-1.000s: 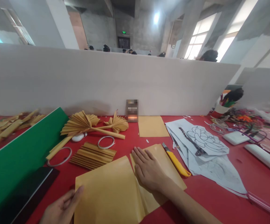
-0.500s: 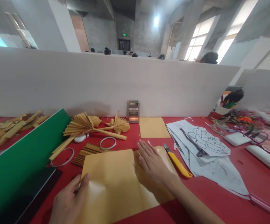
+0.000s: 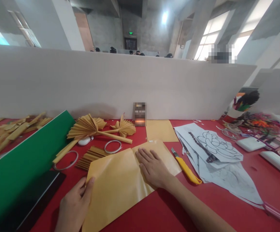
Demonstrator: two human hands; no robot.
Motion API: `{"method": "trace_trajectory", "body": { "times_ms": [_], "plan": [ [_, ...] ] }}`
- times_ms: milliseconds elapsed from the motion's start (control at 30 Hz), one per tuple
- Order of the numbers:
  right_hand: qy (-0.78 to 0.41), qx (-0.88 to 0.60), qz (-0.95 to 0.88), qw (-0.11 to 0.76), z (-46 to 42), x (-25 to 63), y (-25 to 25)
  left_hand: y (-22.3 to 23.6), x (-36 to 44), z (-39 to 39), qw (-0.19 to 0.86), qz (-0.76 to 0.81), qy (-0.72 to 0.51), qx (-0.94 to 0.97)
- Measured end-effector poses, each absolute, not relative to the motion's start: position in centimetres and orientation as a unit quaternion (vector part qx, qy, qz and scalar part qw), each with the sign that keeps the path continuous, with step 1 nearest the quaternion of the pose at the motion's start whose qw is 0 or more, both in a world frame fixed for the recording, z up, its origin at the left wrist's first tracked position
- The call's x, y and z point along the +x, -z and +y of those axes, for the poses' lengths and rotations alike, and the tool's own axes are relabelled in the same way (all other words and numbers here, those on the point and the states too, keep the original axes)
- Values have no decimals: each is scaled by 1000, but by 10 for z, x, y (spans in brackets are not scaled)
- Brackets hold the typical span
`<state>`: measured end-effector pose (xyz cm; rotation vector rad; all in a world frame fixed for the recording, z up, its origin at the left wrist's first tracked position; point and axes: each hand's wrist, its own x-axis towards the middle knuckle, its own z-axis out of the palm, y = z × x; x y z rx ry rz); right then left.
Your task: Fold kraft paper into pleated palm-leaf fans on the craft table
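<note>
Brown paper sheet: here it is (image 3: 113, 187), right in front of me on the red counter (image 3: 161, 212), a crease running down it near my right palm, the left part bowed up and catching the light.
Left hand: pinching now, my left hand (image 3: 76, 203) has the sheet's left edge between thumb on top and fingers beneath.
Right hand: palm down, my right hand (image 3: 153, 168) lies on the part right of the crease, fingers a little spread, gripping nothing.
Step in hand: looks to me like turning and settling the sheet along that crease, one side steadied, the other steered.
Next move: I'd judge it calls for a firm, flat right palm and a gentle left pinch, so the edges can be lined up without a stray wrinkle.
Yellow cutter: just beside the right corner, the cutter (image 3: 188, 170) lies blade pointing away from me; whether it touches the paper, I can't tell.
Pleated paper: past the far left edge sits a pleated piece (image 3: 91, 158), partly hidden by the sheet.
Farther out: paper fans (image 3: 85, 127) back left, a smaller sheet (image 3: 162, 131) lying flat near the white partition (image 3: 57, 80), line drawings (image 3: 214, 146) stacked off to the right.
</note>
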<state>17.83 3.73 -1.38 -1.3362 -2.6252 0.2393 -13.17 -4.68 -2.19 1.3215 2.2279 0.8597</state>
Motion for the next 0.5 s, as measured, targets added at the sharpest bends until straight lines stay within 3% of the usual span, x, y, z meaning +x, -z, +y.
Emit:
{"method": "trace_trajectory", "body": {
  "times_ms": [200,500],
  "plan": [
    [-80,-461,-878,102,36,177,17,31,-136,-52,177,827,-230,481],
    [-88,-461,-877,105,35,178,12,52,-139,-63,137,836,-209,489]
  ]
}}
